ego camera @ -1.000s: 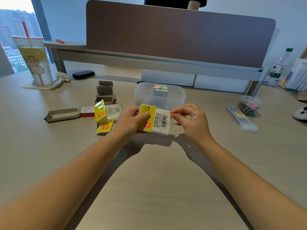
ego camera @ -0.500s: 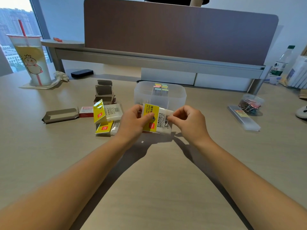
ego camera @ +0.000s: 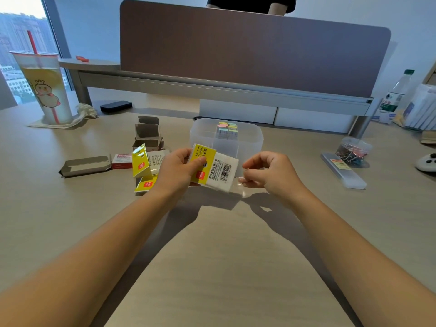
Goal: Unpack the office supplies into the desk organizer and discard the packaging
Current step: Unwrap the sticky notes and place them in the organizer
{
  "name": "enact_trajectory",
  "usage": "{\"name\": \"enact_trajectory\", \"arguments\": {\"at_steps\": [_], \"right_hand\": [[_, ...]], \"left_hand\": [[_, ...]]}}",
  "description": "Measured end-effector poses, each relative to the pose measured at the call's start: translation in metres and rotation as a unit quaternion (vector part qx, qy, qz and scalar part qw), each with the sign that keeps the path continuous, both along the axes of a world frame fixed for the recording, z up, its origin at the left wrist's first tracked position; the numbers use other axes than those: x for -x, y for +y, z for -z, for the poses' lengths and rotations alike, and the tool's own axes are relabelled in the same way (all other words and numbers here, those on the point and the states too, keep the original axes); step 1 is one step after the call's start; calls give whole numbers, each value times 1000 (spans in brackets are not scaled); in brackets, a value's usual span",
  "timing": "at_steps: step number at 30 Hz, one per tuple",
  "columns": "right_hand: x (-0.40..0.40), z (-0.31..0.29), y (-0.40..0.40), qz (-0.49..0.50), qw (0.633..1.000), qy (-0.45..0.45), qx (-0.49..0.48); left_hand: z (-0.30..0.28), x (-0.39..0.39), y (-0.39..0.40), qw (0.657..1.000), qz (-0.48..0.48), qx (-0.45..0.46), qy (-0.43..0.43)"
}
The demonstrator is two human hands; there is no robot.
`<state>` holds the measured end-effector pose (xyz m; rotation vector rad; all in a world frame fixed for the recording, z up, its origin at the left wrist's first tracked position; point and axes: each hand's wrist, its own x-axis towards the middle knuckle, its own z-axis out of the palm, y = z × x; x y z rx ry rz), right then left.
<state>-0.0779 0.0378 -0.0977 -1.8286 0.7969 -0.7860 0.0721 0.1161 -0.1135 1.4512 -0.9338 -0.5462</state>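
My left hand (ego camera: 177,169) grips a yellow-and-white packet of index tabs (ego camera: 215,168) by its yellow end, held just above the desk. My right hand (ego camera: 269,172) pinches the packet's clear plastic flap (ego camera: 238,182) at the right edge, pulled a little away from the packet. Behind the packet stands the translucent desk organizer (ego camera: 252,138), with pastel sticky tabs (ego camera: 227,129) upright in one compartment. Two opened yellow packets (ego camera: 144,168) lie left of my left hand.
Empty grey cardboard boxes (ego camera: 147,135) and a flattened one (ego camera: 85,165) lie at left, with a small red box (ego camera: 121,160). A drink cup (ego camera: 44,88) stands far left. At right are a tub of binder clips (ego camera: 352,152), a clear flat case (ego camera: 343,171) and a water bottle (ego camera: 394,95).
My right hand has drawn away to the right, peeling the clear flap off the packet's edge. My left hand keeps its hold on the yellow end.
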Motion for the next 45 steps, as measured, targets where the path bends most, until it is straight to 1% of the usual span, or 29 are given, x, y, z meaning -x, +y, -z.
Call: {"name": "enact_trajectory", "arguments": {"at_steps": [3,5,7,12,15,18,22,25,29,33,36,40,45], "right_hand": [[-2,3,3,17,997,39,69],[-3,5,5,23,995,47,87],[-3,6,5,19,997,39,71],[-7,5,7,-2,1000,15,-15],[-7,5,6,-2,999,12,-50],[-5,4,4,10,997,-3,-77],[-5,2,2,15,996,-21,-89],[-2,-1,-1,35,994,-46,-98],[4,-7,-4,82,996,-17,-35],[11,-12,-8,104,993,-49,-37],[16,-17,-7,89,994,-60,-27],[23,-16,-7,50,998,-44,-3],[24,-10,-6,66,997,-12,46]], "left_hand": [[1,-4,0,999,13,-3,44],[1,-5,1,996,21,0,91],[1,-5,2,993,30,3,116],[0,-1,3,985,84,16,152],[1,1,3,983,107,13,151],[0,1,3,984,103,20,147],[0,-1,3,987,77,22,140],[1,-7,2,989,38,24,144],[1,-12,2,989,-1,27,148],[2,-15,1,988,-35,28,148],[1,-17,0,987,-50,26,149],[2,-13,0,988,-44,21,148],[1,-6,2,990,-23,9,139]]}}
